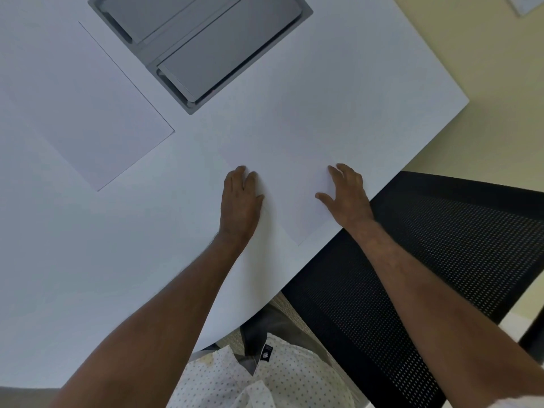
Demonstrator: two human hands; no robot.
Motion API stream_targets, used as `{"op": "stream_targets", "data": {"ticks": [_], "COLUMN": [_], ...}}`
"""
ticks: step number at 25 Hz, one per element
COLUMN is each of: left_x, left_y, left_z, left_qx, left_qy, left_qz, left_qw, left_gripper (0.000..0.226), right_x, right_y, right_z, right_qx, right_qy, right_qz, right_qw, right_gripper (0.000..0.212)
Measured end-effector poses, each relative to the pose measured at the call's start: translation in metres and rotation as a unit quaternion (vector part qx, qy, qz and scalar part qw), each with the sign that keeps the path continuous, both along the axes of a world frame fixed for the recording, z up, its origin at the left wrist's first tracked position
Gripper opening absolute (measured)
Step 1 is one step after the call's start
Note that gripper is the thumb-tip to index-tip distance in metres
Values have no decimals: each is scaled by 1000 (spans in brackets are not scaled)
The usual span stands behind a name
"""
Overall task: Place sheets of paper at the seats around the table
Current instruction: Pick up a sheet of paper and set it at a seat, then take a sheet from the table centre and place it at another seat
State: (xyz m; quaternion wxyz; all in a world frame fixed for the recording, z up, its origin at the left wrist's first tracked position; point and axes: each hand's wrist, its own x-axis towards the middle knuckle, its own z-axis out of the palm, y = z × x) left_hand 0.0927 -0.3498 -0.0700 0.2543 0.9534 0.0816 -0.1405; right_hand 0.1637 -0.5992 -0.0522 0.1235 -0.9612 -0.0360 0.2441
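Note:
A white sheet of paper (294, 184) lies flat on the white table (88, 260), close to the table's right edge and in front of a black mesh chair (426, 245). My left hand (240, 201) rests palm down on the sheet's left side, fingers together. My right hand (346, 192) presses on the sheet's right side with fingers spread, near the table edge. A second white sheet (82, 113) lies flat at the left of the table, apart from both hands.
A grey recessed cable box (200, 45) with two flap lids sits in the tabletop at the top centre. Pale floor (485, 128) shows beyond the table's right edge. My dotted white shirt (250, 378) is at the bottom.

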Motion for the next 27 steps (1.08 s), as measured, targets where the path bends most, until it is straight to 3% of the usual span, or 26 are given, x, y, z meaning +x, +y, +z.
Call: {"op": "stream_targets", "data": {"ticks": [6, 11, 19, 27], "left_x": [-4, -21, -48, -54], "left_y": [6, 41, 157, 278], "left_z": [7, 20, 40, 34], "left_qx": [-34, -51, -27, -3], "left_qy": [1, -3, -6, -12], "left_qz": [-2, 45, 181, 232], "left_qw": [999, 998, 983, 973], "left_gripper": [57, 55, 54, 55], "right_x": [-1, -9, -7, 20], "right_y": [6, 47, 188, 331], "right_z": [4, 14, 17, 10], "right_qx": [11, 109, 205, 228], "right_qy": [-1, -84, -76, -30], "right_qz": [-17, -62, -32, 2], "right_qw": [1000, 989, 975, 973], "right_gripper": [74, 48, 32, 39]}}
